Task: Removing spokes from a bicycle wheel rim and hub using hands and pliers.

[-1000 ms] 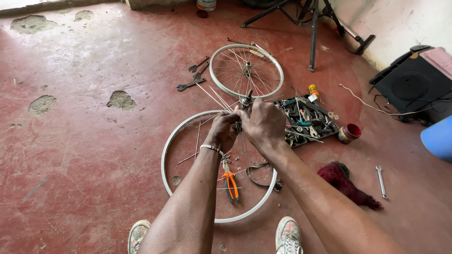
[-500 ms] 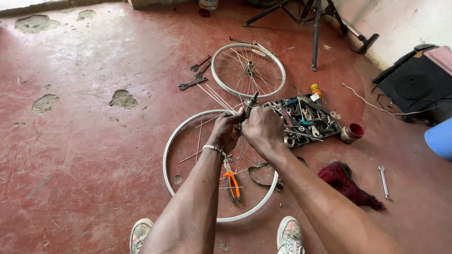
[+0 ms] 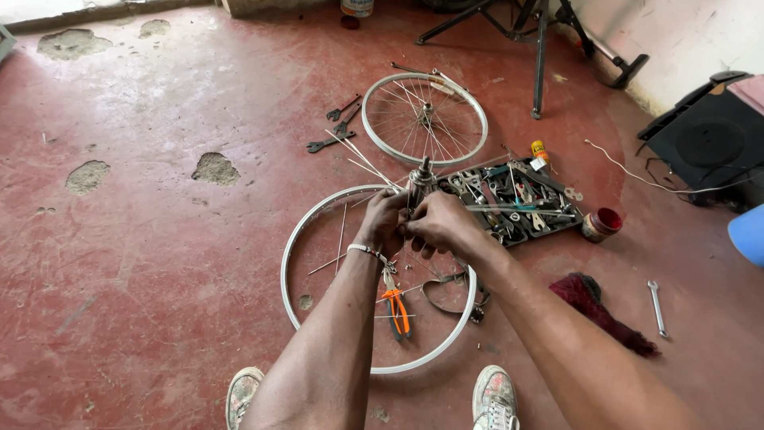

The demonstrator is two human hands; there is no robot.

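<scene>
A metal hub (image 3: pixel 419 177) is held up over the red floor (image 3: pixel 159 263), right above the far edge of a bare wheel rim (image 3: pixel 296 239) that lies flat. Thin spokes (image 3: pixel 362 155) stick out from the hub to the left. The left hand (image 3: pixel 385 223) is wrapped around the hub from the left, fingers closed on it. The right hand (image 3: pixel 438 224) meets it from the right, fingers pinched together at the hub just below its top. The two hands touch each other.

Inside the rim lie orange pliers (image 3: pixel 397 304) and a dark strap (image 3: pixel 446 293). Two shoes (image 3: pixel 495 396) stand at the near edge of the rim.

Beyond the hands lies a whole wheel (image 3: pixel 424 118) with all its spokes in. To its left are a few dark wrenches (image 3: pixel 334 131). To the right of the hands is a tray (image 3: pixel 516 203) full of tools, with a small red tin (image 3: pixel 600 224) just beside it. A dark red rag (image 3: pixel 598 312) and a silver wrench (image 3: pixel 656 306) lie further right. A black stand (image 3: pixel 539 48) is at the far side.
</scene>
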